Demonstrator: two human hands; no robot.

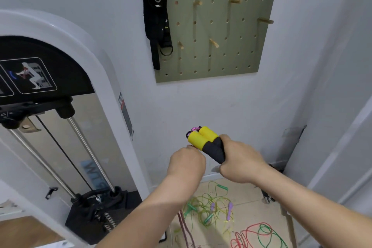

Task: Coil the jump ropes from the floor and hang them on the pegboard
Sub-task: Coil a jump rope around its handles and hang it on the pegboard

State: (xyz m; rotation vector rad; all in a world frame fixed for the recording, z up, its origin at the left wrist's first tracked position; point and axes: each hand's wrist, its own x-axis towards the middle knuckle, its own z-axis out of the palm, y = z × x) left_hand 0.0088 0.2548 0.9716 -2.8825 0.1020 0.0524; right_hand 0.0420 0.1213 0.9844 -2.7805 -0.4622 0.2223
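My right hand (241, 161) grips the two yellow-and-black jump rope handles (205, 141) together, held up in front of the wall. Their purple rope (186, 225) hangs down below my left forearm. My left hand (186, 160) is curled just left of the handles, its fingertips at the yellow foam; what it pinches is hidden. The green pegboard (231, 62) with wooden pegs (213, 42) hangs on the wall above. More ropes lie on the floor: a yellow-green tangle with purple handles (211, 207) and a red and green rope (259, 233).
A black strap with a ring (158, 24) hangs from the pegboard's upper left peg. A white cable weight machine (66, 127) fills the left side. A white wall corner (330, 86) stands on the right. Cardboard (287, 219) lies on the floor.
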